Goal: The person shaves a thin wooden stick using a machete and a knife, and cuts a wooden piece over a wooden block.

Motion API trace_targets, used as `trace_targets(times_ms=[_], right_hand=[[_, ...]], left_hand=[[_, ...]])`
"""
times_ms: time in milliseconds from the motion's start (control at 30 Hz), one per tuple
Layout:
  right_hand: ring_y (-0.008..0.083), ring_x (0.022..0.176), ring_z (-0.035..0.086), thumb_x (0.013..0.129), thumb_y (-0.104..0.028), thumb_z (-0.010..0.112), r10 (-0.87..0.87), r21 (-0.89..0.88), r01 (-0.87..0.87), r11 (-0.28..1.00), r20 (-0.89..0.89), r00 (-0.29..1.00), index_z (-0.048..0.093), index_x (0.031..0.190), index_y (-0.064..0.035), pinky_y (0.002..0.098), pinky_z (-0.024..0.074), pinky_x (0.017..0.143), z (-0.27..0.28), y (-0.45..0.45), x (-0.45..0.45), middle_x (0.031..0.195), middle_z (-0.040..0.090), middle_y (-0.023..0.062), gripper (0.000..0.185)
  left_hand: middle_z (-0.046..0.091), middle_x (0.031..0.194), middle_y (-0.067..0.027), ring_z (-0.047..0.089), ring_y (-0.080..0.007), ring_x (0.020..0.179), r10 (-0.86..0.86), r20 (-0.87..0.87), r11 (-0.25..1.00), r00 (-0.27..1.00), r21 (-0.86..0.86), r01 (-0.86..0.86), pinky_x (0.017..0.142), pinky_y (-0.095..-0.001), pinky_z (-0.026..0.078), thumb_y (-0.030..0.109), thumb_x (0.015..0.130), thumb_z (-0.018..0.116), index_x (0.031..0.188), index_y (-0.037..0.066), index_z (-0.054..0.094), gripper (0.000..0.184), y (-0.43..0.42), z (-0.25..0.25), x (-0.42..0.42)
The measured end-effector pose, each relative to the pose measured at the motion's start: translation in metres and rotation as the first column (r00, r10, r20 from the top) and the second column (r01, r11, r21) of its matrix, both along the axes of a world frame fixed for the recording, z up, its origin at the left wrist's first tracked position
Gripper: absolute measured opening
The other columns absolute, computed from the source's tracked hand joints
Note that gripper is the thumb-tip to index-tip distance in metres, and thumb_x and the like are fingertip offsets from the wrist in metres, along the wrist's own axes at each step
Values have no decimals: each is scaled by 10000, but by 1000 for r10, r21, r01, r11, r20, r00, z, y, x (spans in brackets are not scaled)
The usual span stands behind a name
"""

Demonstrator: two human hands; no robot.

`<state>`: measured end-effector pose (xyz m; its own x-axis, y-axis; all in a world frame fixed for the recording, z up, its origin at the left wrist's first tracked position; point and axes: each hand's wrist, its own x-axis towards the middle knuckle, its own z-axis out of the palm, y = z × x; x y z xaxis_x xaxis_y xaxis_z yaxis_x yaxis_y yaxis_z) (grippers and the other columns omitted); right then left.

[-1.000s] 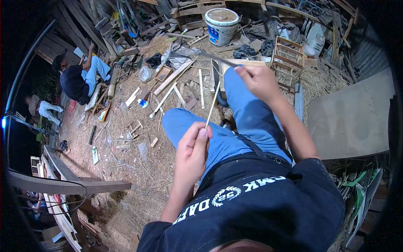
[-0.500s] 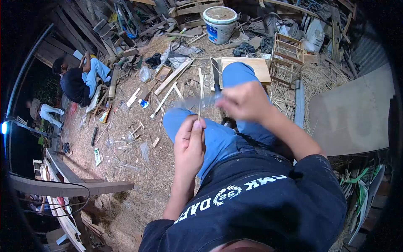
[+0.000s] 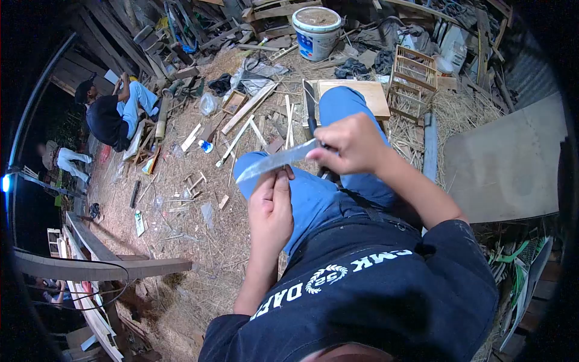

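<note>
My right hand (image 3: 351,143) is wrapped round the handle of a knife (image 3: 277,161). The blade is broad and pale and points left, lying across the top of my left fingers. My left hand (image 3: 269,208) is closed in front of my left thigh, thumb up, pinching a thin wooden stick. Most of that stick is hidden behind the blade and fingers now. Both hands are above my lap, between my knees. Close beyond them, a second long dark blade with a black handle (image 3: 312,125) stands beside my right knee.
A wooden board (image 3: 373,96) and a small slatted wooden frame (image 3: 412,78) lie ahead. Behind them stands a white bucket (image 3: 316,42). Wood strips (image 3: 248,108) litter the straw-covered ground. A large panel (image 3: 503,163) is at right, a beam (image 3: 145,269) at left. Another person (image 3: 108,120) sits at far left.
The knife has swung down and left from beyond my left hand to across its fingertips. The blade, blurred before, is sharper now. My left hand has barely moved.
</note>
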<state>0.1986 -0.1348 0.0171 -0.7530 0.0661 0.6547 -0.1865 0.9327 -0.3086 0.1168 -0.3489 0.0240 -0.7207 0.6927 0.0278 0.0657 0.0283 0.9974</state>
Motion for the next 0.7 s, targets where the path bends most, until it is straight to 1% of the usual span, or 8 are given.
trace_targets(times_ms=[100,200,300,367,433,500,533,700], right_hand=[[300,475,570,897,-535,663,-15,51,14,999,18,1000,620,649,-117,407,391,437,7,7,0,535,562,89,488],[310,505,567,908,-451,664,-1,77,1,997,-10,1000,585,675,-87,422,397,469,12,6,1,544,511,105,439],[310,500,582,926,-509,643,-152,46,155,987,-61,987,622,652,-111,405,408,455,4,22,-4,557,572,99,483],[325,514,584,947,-501,621,-342,-126,336,933,-34,939,615,653,-87,415,420,473,1,36,-6,565,567,118,508],[341,521,583,958,-501,608,-359,-102,351,931,-81,930,612,655,-71,427,425,486,-1,44,-8,566,560,137,526],[345,524,586,958,-497,607,-298,-222,288,932,-15,954,616,657,-72,435,425,489,2,34,-4,563,556,145,521],[342,517,588,952,-490,615,-257,-209,263,942,57,965,624,664,-79,434,423,484,5,24,-1,563,563,132,502],[318,493,591,934,-509,625,-65,-70,71,995,83,994,658,697,-111,434,427,459,-5,-8,-1,553,586,102,464]], left_hand=[[498,806,33,382,-19,657,-8,-72,1000,997,-4,8,570,-217,312,120,1067,473,1004,27,593,165,0,6,0],[443,727,58,353,-12,600,11,5,1000,1000,19,-11,523,-218,275,146,1079,464,997,32,587,187,-1,10,4],[372,627,92,298,3,500,-47,115,995,992,95,36,442,-208,213,193,1092,457,990,54,558,200,-6,14,2],[366,617,95,292,6,488,-38,120,996,992,90,27,429,-204,205,200,1094,452,987,59,549,202,-6,11,3],[359,607,97,285,9,475,-42,128,997,991,65,34,417,-201,196,206,1096,448,983,64,540,204,-7,6,2],[358,610,89,273,1,471,-87,170,993,982,99,71,416,-203,209,226,1099,436,1005,61,538,216,-4,3,0],[358,610,89,273,1,471,-86,169,993,982,98,70,416,-203,209,226,1099,436,1005,61,538,216,-3,4,-1],[338,607,75,249,-20,461,-156,337,982,929,154,109,404,-212,222,232,1096,420,1056,63,520,201,-4,4,-6]])
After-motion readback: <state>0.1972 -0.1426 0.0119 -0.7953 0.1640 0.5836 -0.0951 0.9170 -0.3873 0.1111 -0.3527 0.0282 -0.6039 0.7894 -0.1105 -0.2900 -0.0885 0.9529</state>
